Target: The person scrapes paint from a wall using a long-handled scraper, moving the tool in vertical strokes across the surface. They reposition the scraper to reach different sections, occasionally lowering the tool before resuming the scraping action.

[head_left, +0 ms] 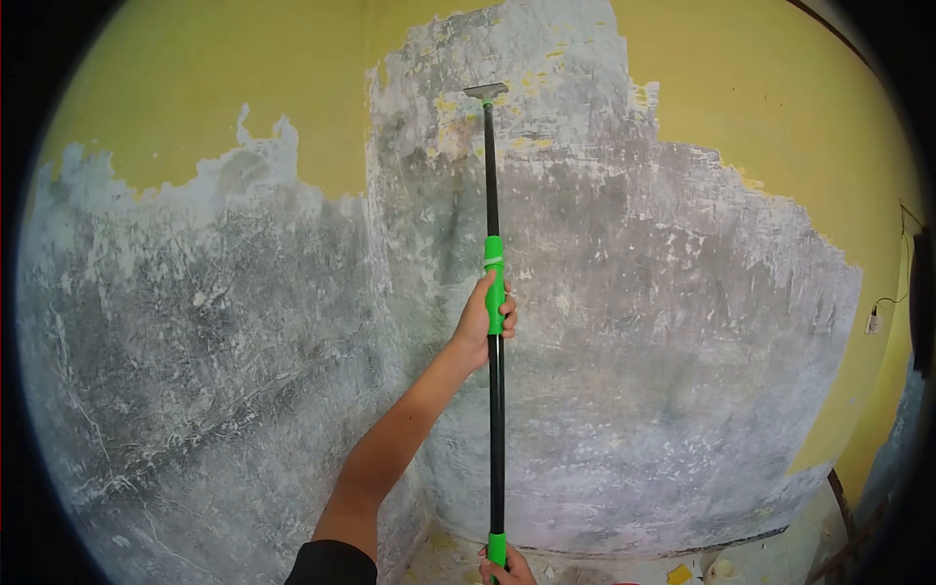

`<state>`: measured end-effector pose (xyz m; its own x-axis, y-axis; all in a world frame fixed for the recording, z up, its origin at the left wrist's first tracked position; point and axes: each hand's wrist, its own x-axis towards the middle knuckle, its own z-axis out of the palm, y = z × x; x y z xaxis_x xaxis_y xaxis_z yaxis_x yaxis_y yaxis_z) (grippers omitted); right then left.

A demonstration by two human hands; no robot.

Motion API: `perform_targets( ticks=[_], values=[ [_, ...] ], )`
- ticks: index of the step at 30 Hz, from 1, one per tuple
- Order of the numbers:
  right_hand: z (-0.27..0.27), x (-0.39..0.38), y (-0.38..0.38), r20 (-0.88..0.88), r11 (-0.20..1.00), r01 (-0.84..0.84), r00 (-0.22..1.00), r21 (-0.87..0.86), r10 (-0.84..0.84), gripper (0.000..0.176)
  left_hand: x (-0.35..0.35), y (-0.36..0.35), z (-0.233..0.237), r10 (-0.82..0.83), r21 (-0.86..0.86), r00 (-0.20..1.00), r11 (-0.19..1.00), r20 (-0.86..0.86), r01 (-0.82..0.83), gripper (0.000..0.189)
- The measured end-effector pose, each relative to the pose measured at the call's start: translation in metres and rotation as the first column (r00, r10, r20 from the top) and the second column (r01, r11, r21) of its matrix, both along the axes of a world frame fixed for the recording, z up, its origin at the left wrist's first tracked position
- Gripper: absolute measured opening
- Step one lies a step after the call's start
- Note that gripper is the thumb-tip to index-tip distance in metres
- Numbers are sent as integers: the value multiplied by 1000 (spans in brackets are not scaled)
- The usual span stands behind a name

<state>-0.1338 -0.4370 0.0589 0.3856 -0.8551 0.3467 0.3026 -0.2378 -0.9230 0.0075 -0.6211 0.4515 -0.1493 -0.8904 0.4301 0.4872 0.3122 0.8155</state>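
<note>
A long-handled scraper (493, 185) stands nearly upright before me, its black pole fitted with green grips. My left hand (480, 317) is wrapped round the middle green grip, arm stretched up from the lower left. Down at the bottom edge, my right hand (509, 569) closes on the lower green grip and is partly cut off by the frame. The flat metal scraper head (486, 92) overlaps the upper wall (604, 253), at a patch of pale plaster flecked with yellow paint.
Yellow paint (741, 107) covers the upper walls above a ragged edge of bare grey plaster. A wall corner runs down left of the pole. Paint chips (680, 574) litter the floor below. At right, a wall socket (873, 322) has a plug and cable in it.
</note>
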Motion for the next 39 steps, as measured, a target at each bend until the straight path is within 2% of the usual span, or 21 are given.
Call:
perform_targets(
  ticks=[1, 2, 4, 5, 8, 9, 13, 15, 18, 19, 22, 25, 29, 31, 34, 38, 39],
  values=[
    [-3, -3, -7, -34, 992, 93, 995, -87, -96, 30, -4, -8, 4, 24, -4, 1000, 1000, 1, -24, 43],
    [-6, -11, -11, -36, 990, 124, 991, -60, -127, 31, -7, -16, 9, 46, 5, 999, 999, 14, -46, 42],
    [68, -28, -5, -40, 981, 191, 981, -20, -192, 32, -12, -30, 29, 85, 9, 996, 996, 40, -85, 41],
    [65, -24, -18, -6, 927, 336, 940, -168, -341, 30, -13, -38, 40, 107, 13, 993, 994, 49, -108, 41],
    [115, -32, -40, 30, 932, 315, 949, -177, -315, 31, -7, -72, 72, 59, 26, 997, 998, 39, -60, 44],
    [121, -34, -54, 1, 950, 236, 970, -204, -241, 41, -6, -79, 84, 62, 9, 998, 998, 17, -62, 42],
    [188, -17, -74, 100, 984, 175, 980, -11, -173, 17, -3, -104, 122, 383, -209, 924, 904, 6, -373, 37],
    [205, 1, -89, 136, 980, 192, 973, -48, -184, 17, 0, -111, 143, 497, -288, 867, 833, 18, -472, 35],
    [236, 20, -99, 147, 990, 141, 980, -30, -135, 19, 20, -132, 177, 558, -409, 825, 775, 86, -481, 32],
    [245, 27, -102, 143, 994, 108, 984, -14, -105, 20, 24, -133, 187, 556, -406, 827, 778, 88, -480, 32],
    [257, 59, -121, 306, 997, 59, 951, -57, -39, 22, 37, -139, 214, 551, -403, 828, 784, 102, -472, 30],
    [269, 86, -127, 338, 992, 97, 939, -82, -64, 25, 53, -148, 230, 535, -415, 837, 792, 120, -447, 28],
    [282, 113, -133, 342, 983, 125, 937, -138, -71, 41, 68, -156, 248, 493, -431, 856, 814, 155, -390, 27],
    [294, 123, -133, 348, 975, 161, 932, -152, -99, 51, 72, -155, 249, 479, -422, 862, 825, 167, -377, 26],
    [282, 120, -123, 363, 991, 72, 931, -108, -28, 61, 72, -146, 246, 433, -430, 887, 840, 163, -331, 25],
    [273, 125, -79, 505, 995, 92, 862, -51, -54, 54, 63, -128, 227, 302, -429, 935, 881, 188, -198, 23],
    [273, 120, -81, 457, 989, 56, 889, -137, 13, 59, 61, -127, 223, 274, -423, 942, 890, 193, -172, 22]
  ],
)
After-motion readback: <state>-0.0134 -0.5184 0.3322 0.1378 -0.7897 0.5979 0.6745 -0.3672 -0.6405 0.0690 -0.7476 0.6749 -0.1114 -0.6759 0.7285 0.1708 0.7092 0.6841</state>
